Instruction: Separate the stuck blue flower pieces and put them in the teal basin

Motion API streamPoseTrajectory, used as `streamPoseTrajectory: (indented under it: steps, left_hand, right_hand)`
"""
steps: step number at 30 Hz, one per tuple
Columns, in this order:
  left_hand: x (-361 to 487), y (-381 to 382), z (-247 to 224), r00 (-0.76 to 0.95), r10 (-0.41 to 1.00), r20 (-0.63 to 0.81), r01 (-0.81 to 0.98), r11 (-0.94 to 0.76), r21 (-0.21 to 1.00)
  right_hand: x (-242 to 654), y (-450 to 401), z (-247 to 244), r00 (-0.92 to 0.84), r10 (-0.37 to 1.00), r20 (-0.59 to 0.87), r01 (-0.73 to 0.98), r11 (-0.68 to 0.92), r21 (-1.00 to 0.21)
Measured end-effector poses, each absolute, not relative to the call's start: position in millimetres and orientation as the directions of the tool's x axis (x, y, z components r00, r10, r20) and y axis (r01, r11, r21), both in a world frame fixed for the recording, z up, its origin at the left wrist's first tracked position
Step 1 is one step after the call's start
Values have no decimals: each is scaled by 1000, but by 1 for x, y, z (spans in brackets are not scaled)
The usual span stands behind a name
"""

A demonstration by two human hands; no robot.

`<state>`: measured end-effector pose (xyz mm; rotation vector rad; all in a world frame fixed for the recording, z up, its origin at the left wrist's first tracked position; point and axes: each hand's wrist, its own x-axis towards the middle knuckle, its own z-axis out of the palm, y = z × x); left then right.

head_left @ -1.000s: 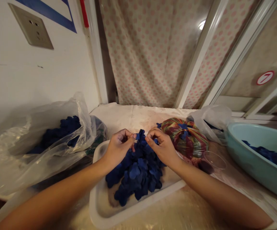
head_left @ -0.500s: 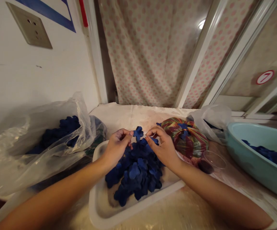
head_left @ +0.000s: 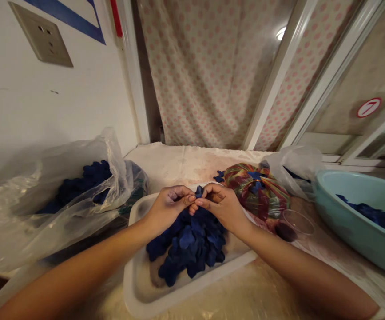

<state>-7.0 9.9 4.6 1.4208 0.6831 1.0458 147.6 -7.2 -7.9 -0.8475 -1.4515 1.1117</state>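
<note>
Between my two hands, above the far part of a white tray [head_left: 165, 306], is a small blue flower-shaped fabric piece [head_left: 199, 191]. My left hand [head_left: 172, 203] pinches its left side between thumb and forefinger. From the right, my right hand [head_left: 222, 204] closes thumb and forefinger on the same piece, so the fingertips of both hands nearly meet. Most of the piece is hidden by fingers; only a folded bit shows. Below them, a heap of blue flower-shaped pieces [head_left: 187, 244] lies in the tray.
At left, a clear plastic bag [head_left: 15, 222] holds more blue pieces. Right of the tray stand a red, green and yellow striped bundle [head_left: 262, 200], a small clear round lid or cup [head_left: 299, 222] and a light blue basin [head_left: 352, 231] with blue pieces. A few blue pieces [head_left: 219, 176] lie beside the bundle.
My hands have come together. My right hand, apart from the piece before, now grips it too, and the piece has gone from flat to folded between the fingers.
</note>
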Motion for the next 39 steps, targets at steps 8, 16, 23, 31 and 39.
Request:
streamPoseTrajectory:
  steps: [8, 16, 23, 31, 39]
  left_hand:
    - [-8, 9, 6, 434, 883, 176, -186, -103, 977]
    - [-8, 9, 8, 402, 904, 143, -204, -64, 977]
    - [-7, 11, 6, 376, 918, 126, -167, -67, 984]
    - [-7, 12, 4, 331, 936, 119, -191, -57, 980]
    - [-6, 11, 5, 313, 947, 72, -232, 3, 973]
  right_hand:
    - [149, -8, -5, -187, 903, 386, -23, 389, -921]
    - [156, -2, -5, -205, 867, 454, 169, 488, -856]
    - [154, -5, -2, -262, 883, 389, 111, 428, -897]
    - [154, 2, -7, -187, 905, 382, 79, 401, -913]
    - [154, 1, -9, -146, 908, 394, 9, 399, -917]
